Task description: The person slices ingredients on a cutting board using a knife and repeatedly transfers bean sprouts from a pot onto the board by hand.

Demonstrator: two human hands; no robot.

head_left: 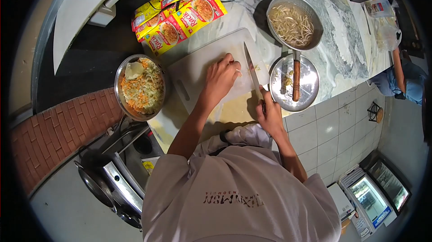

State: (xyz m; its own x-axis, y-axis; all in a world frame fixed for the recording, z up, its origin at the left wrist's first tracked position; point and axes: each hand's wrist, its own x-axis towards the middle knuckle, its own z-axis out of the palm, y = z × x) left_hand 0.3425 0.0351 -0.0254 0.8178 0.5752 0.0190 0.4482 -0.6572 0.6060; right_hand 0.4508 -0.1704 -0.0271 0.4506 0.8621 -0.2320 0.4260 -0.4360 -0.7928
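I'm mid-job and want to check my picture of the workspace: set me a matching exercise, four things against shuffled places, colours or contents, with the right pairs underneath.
Things:
1. Knife
2. Saucepan
3. Cutting board
4. Packets

Places, colours, contents:
A. White, under the left hand
B. Yellow and red
C. In the right hand
D. Contains pale strands

Right pairs: 1-C, 2-D, 3-A, 4-B

A grey short-sleeved shirt bears dark and red lettering.
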